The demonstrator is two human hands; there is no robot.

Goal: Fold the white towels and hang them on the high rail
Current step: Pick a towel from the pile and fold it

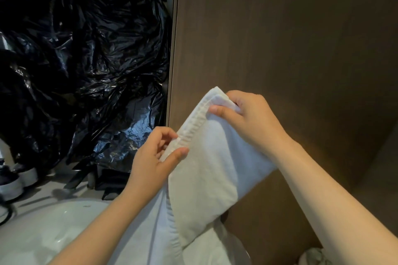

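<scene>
A white towel (206, 170) hangs doubled over in front of me, its hemmed edge running up and to the right. My left hand (150, 159) pinches the hem low down between thumb and fingers. My right hand (247, 118) grips the towel's top corner, thumb on the near side. The towel's lower part drapes down toward the bottom of the frame. No rail shows in this view.
A brown wooden panel (290, 38) fills the right side close behind the towel. Large crumpled black plastic bags (81, 66) pile up on the left. A white rounded basin (43, 228) lies at lower left, with shoes (13, 180) beside it. More white cloth (312, 257) shows at lower right.
</scene>
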